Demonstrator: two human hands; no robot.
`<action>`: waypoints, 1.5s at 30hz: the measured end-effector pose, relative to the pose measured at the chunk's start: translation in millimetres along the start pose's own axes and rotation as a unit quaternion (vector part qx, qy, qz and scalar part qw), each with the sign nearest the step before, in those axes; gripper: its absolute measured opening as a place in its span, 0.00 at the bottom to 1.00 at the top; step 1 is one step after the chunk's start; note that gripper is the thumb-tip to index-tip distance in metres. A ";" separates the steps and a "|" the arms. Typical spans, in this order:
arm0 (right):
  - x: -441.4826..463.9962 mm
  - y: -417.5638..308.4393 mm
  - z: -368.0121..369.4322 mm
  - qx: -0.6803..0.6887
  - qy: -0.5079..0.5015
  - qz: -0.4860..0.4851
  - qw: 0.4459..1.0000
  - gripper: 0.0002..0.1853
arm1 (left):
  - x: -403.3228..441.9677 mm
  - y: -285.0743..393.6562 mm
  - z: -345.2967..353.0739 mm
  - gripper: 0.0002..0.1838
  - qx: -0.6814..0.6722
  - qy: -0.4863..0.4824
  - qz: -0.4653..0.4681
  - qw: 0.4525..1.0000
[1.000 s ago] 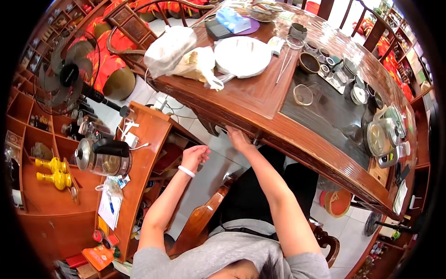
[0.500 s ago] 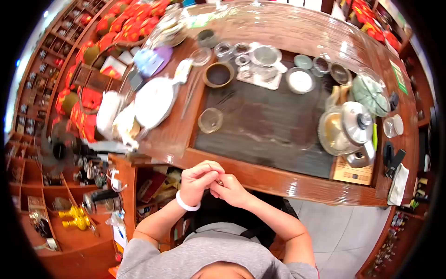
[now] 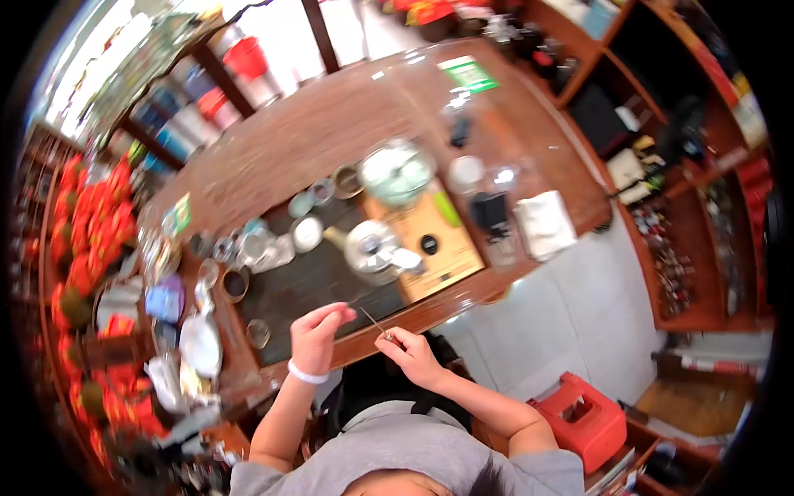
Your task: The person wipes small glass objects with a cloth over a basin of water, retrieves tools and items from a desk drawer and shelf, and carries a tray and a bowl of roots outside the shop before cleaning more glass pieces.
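My right hand (image 3: 411, 355) is just beyond the table's front edge, its fingertips closed on a thin needle-like metal pick (image 3: 374, 321). The pick slants up and left toward my left hand. My left hand (image 3: 317, 337), with a white band (image 3: 307, 373) on its wrist, is raised over the near edge of the dark tea tray (image 3: 289, 302). Its fingers are drawn together beside the pick's tip; whether they pinch something small is too blurred to tell. Behind the hands stands a glass teapot (image 3: 374, 248) with a metal lid.
A bamboo-coloured board (image 3: 442, 256) bears a small black round thing (image 3: 428, 244) and a green-filled glass pot (image 3: 397, 171). A folded white cloth (image 3: 545, 225) lies to the right. A dark-filled bowl (image 3: 235, 284) and white dish (image 3: 201, 343) are left. A red stool (image 3: 582, 422) stands at lower right.
My hands have parted from each other, and the pick now shows in my right hand. The camera view has turned right, bringing the red stool and right-hand shelves into sight.
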State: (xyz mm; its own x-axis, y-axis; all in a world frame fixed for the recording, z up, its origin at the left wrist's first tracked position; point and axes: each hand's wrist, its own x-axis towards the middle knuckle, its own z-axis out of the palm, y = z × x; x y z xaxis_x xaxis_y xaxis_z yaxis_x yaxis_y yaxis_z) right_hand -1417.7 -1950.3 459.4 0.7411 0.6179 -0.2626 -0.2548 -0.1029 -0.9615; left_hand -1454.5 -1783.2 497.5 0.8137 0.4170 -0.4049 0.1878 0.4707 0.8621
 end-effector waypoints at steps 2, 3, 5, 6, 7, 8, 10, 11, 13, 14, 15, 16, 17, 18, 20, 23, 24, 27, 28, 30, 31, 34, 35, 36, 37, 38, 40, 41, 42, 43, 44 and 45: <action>-16.2 -9.1 -35.4 0.030 0.098 0.012 0.995 0.09 | -2.0 -0.4 17.8 0.08 0.008 -0.007 0.013 1.000; -20.0 -0.8 -54.7 0.036 0.152 0.007 0.988 0.09 | -3.5 -2.7 20.6 0.08 0.054 -0.015 0.006 0.998; -23.4 13.6 -99.9 0.061 0.261 0.024 0.963 0.09 | -8.6 -8.8 21.2 0.08 0.111 -0.026 -0.016 0.993; -28.9 19.0 -121.0 0.081 0.317 0.050 0.944 0.09 | -10.2 -11.7 18.7 0.08 0.122 -0.030 -0.036 0.991; -38.4 21.7 -141.5 0.142 0.330 0.044 0.932 0.10 | -10.0 -12.4 18.6 0.07 0.149 -0.038 -0.036 0.987; -48.3 22.2 -156.8 0.202 0.342 0.040 0.917 0.10 | -5.8 -13.9 19.8 0.07 0.159 -0.054 -0.039 0.985; -66.6 3.7 -173.7 0.252 0.339 0.015 0.906 0.10 | 6.7 -18.9 21.0 0.08 0.213 -0.107 -0.021 0.971; -75.7 -11.5 -178.6 0.303 0.332 -0.018 0.893 0.11 | 14.7 -19.1 28.3 0.08 0.225 -0.126 -0.049 0.965; -85.4 -33.5 -191.6 0.339 0.333 -0.044 0.879 0.11 | 31.6 -22.8 53.6 0.08 0.239 -0.166 -0.078 0.954; -86.6 -43.1 -200.8 0.362 0.333 -0.045 0.870 0.11 | 41.6 -22.9 71.2 0.08 0.240 -0.181 -0.094 0.949; -85.4 -47.1 -212.9 0.366 0.342 -0.055 0.864 0.11 | 49.1 -23.7 90.0 0.08 0.249 -0.204 -0.090 0.942; -85.3 -49.2 -225.9 0.378 0.335 -0.072 0.860 0.11 | 55.2 -27.4 109.0 0.08 0.241 -0.225 -0.077 0.941; -85.7 -49.3 -237.3 0.391 0.327 -0.085 0.856 0.12 | 61.3 -30.1 128.2 0.08 0.251 -0.239 -0.073 0.935; -86.8 -48.5 -249.3 0.397 0.333 -0.089 0.851 0.12 | 65.2 -35.1 147.9 0.09 0.260 -0.252 -0.070 0.929; -86.9 -47.9 -285.8 0.358 0.351 -0.102 0.859 0.13 | 71.7 -51.9 194.0 0.08 0.280 -0.260 -0.078 0.921; -96.0 -29.5 -348.6 0.278 0.368 -0.069 0.885 0.13 | 71.4 -84.8 284.1 0.08 0.263 -0.301 -0.121 0.909; -102.1 -23.0 -374.1 0.238 0.370 -0.040 0.897 0.13 | 64.7 -92.0 327.4 0.09 0.259 -0.298 -0.132 0.909; -117.9 32.8 -470.2 0.058 0.424 0.017 0.903 0.14 | 140.9 -193.7 406.3 0.18 0.444 -0.334 0.026 0.831; -127.1 46.4 -495.3 -0.043 0.457 0.033 0.888 0.14 | 156.6 -213.1 433.0 0.21 0.517 -0.306 0.071 0.796; -152.4 38.6 -549.7 -0.075 0.460 0.062 0.883 0.15 | 221.6 -272.0 469.9 0.38 0.599 -0.285 0.269 0.698; -166.7 33.7 -568.1 -0.113 0.453 0.093 0.879 0.15 | 231.9 -265.3 501.6 0.42 0.686 -0.258 0.234 0.638; -186.2 26.7 -621.1 -0.172 0.484 0.116 0.850 0.14 | 243.0 -257.7 557.8 0.48 0.796 -0.175 0.076 0.574; -188.0 15.7 -638.1 -0.150 0.469 0.123 0.861 0.14 | 244.0 -266.4 565.6 0.51 0.826 -0.159 0.059 0.537; -185.1 10.1 -653.3 -0.158 0.460 0.127 0.864 0.14 | 246.0 -273.9 572.0 0.51 0.823 -0.155 0.049 0.544; -178.8 6.1 -665.6 -0.141 0.464 0.121 0.866 0.13 | 243.9 -275.5 573.9 0.53 0.841 -0.144 0.055 0.518; -170.0 3.0 -677.9 -0.126 0.463 0.117 0.870 0.13 | 242.5 -277.2 572.7 0.54 0.859 -0.130 0.055 0.492; -145.8 4.6 -699.3 -0.152 0.444 0.084 0.879 0.12 | 248.2 -285.1 563.5 0.56 0.853 -0.113 0.055 0.506; -132.4 -3.9 -711.0 -0.166 0.434 0.073 0.882 0.12 | 248.6 -284.6 565.8 0.57 0.863 -0.111 0.062 0.488; -119.1 -10.9 -724.8 -0.184 0.427 0.060 0.883 0.12 | 251.1 -286.0 573.5 0.57 0.871 -0.110 0.073 0.473; -105.9 -12.0 -739.6 -0.198 0.413 0.051 0.888 0.12 | 250.7 -284.8 580.9 0.57 0.876 -0.101 0.056 0.467; -92.9 -12.8 -755.8 -0.212 0.400 0.041 0.891 0.12 | 257.0 -293.6 579.4 0.58 0.879 -0.085 0.041 0.467; -81.7 -18.8 -774.1 -0.216 0.380 0.059 0.897 0.13 | 246.3 -277.6 597.6 0.52 0.880 -0.097 0.010 0.465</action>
State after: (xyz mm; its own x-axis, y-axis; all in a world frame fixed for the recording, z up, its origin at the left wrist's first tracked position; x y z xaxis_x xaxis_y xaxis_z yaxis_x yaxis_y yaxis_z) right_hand -992.6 -2602.4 436.1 0.9762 -0.1110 -0.1865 -0.2170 -0.5272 -0.8216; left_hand -977.4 -2275.8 340.7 0.8272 0.2489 -0.5038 0.1988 -0.9682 -0.1519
